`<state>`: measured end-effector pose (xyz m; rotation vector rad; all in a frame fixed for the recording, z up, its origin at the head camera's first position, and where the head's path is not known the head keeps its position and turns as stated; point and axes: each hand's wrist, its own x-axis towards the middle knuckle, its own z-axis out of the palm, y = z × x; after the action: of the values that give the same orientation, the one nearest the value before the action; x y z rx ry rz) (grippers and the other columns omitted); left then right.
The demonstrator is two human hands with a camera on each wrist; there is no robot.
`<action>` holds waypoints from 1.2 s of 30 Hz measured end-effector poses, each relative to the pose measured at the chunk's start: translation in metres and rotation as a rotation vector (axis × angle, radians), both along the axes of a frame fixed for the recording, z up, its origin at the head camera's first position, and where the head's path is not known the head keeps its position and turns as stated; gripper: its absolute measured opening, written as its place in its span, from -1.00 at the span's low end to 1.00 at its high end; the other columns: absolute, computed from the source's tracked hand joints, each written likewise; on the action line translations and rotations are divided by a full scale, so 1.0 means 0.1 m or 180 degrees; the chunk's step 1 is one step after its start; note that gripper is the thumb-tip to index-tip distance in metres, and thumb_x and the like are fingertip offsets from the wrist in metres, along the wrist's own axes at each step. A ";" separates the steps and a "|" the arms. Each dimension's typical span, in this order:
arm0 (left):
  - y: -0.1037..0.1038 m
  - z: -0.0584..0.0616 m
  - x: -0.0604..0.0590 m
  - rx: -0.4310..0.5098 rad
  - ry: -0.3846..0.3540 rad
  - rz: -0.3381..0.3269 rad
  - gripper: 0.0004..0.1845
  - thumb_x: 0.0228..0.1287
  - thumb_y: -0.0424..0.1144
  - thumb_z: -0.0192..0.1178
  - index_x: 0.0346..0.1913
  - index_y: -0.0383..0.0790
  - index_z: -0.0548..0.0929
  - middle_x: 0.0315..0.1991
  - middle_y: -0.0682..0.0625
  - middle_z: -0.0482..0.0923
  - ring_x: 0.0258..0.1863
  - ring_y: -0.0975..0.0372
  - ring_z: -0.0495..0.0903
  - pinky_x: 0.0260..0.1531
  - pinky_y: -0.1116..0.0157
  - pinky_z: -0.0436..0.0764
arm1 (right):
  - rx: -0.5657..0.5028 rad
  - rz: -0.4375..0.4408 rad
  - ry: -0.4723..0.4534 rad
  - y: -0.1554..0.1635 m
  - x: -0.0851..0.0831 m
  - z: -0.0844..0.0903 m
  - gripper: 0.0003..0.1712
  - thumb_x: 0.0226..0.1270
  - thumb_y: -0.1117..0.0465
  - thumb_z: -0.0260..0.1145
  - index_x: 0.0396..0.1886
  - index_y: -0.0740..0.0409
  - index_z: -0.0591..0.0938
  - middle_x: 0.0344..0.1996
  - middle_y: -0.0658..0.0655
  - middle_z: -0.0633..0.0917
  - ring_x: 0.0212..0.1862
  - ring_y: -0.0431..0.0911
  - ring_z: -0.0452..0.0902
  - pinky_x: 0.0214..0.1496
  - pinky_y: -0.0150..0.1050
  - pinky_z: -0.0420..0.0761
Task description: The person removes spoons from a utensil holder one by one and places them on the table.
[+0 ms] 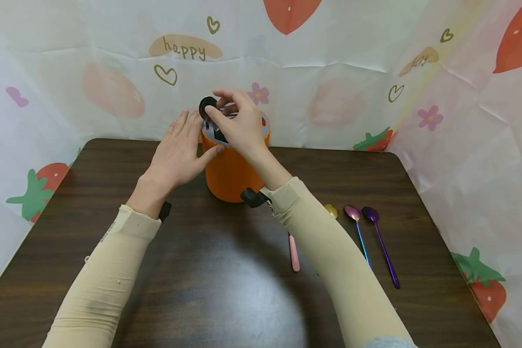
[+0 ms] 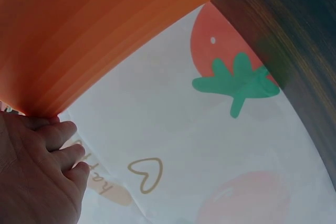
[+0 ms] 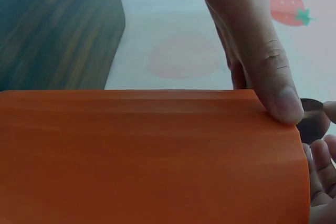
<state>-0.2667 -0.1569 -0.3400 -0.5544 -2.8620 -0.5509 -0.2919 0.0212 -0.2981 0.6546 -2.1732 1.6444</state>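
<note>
An orange tub [image 1: 229, 176] stands upright on the dark wood bench [image 1: 113, 290], toward the far edge and just before the strawberry-print backdrop [image 1: 330, 72]. Left hand [image 1: 178, 152] lies flat against the tub's left wall, fingers straight and together, thumb pressed to the orange side near the rim; the left wrist view shows those fingers [image 2: 63, 150] along the orange wall [image 2: 94, 35], nothing curled round it. Right hand [image 1: 239, 123] is above the tub's mouth, fingertips pinching a black spoon [image 1: 208, 107] by its bowl end, the round dark bowl standing up past the rim at the far left side; handle goes down into the tub, lower part hidden. In the right wrist view the dark bowl [image 3: 314, 124] shows just beyond the tub's edge, with the left thumb [image 3: 265, 61] resting on the orange wall [image 3: 147, 156]. A pale lid or insert with a dark opening sits at the tub's top, mostly covered by the right hand. On the bench right of the tub, well apart from it: a pink-handled spoon [image 1: 294, 253] partly under the right sleeve [image 1: 330, 261], a gold spoon bowl [image 1: 331, 210] peeking out beside that sleeve, then a rainbow spoon [image 1: 357, 232] and a purple spoon [image 1: 380, 244], lying side by side, bowls pointing away from the person.
</note>
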 end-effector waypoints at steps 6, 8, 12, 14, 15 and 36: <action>0.01 0.00 0.00 0.0000 -0.0005 -0.0002 0.05 0.50 0.44 -0.13 0.71 -0.16 -0.22 0.70 -0.18 -0.18 0.68 -0.05 -0.32 0.62 -0.12 -0.19 | 0.0036 -0.0130 0.0041 -0.04 -0.03 0.01 -0.65 0.40 0.19 0.48 0.11 0.19 0.74 -0.09 0.14 0.64 -0.16 -0.06 0.70 -0.10 -0.36 0.69; 0.00 0.01 0.00 -0.0012 -0.0008 -0.0003 0.05 0.50 0.44 -0.13 0.71 -0.16 -0.24 0.71 -0.16 -0.22 0.68 -0.05 -0.33 0.62 -0.11 -0.20 | 0.0064 -0.0146 0.0035 -0.06 -0.04 0.02 -0.66 0.39 0.17 0.49 0.09 0.19 0.75 -0.07 0.15 0.64 -0.15 -0.06 0.71 -0.09 -0.37 0.69; 0.00 0.01 -0.01 -0.0041 -0.0038 0.0006 0.06 0.50 0.44 -0.15 0.71 -0.13 -0.30 0.71 -0.11 -0.29 0.68 -0.03 -0.36 0.62 -0.10 -0.22 | 0.0087 -0.0162 -0.0025 -0.09 -0.05 0.02 -0.61 0.34 0.12 0.53 0.08 0.18 0.74 -0.05 0.14 0.63 -0.14 -0.08 0.72 -0.08 -0.39 0.69; 0.00 0.01 0.00 -0.0046 -0.0052 0.0011 0.06 0.50 0.45 -0.14 0.70 -0.10 -0.33 0.71 -0.11 -0.29 0.68 -0.03 -0.36 0.62 -0.10 -0.23 | 0.0093 -0.0169 -0.0033 -0.10 -0.06 0.02 -0.59 0.32 0.11 0.55 0.08 0.19 0.74 -0.03 0.13 0.62 -0.14 -0.09 0.72 -0.07 -0.41 0.68; 0.00 0.01 0.00 -0.0047 -0.0060 0.0013 0.06 0.50 0.45 -0.14 0.70 -0.09 -0.34 0.71 -0.12 -0.29 0.68 -0.03 -0.36 0.62 -0.11 -0.23 | 0.0091 -0.0169 -0.0040 -0.11 -0.07 0.02 -0.59 0.31 0.11 0.56 0.07 0.20 0.73 -0.03 0.13 0.62 -0.14 -0.09 0.71 -0.06 -0.41 0.67; 0.01 -0.01 0.00 -0.0038 -0.0125 0.0029 0.04 0.51 0.44 -0.15 0.71 -0.15 -0.25 0.71 -0.11 -0.28 0.68 -0.01 -0.38 0.62 -0.09 -0.24 | -0.0120 -0.0151 -0.0112 -0.04 -0.06 0.03 -0.71 0.50 0.24 0.31 0.13 0.13 0.77 -0.02 0.12 0.77 -0.20 -0.07 0.78 -0.14 -0.31 0.74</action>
<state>-0.2670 -0.1557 -0.3407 -0.5381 -2.9051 -0.5498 -0.2977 0.0173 -0.2955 0.5634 -2.1595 1.6805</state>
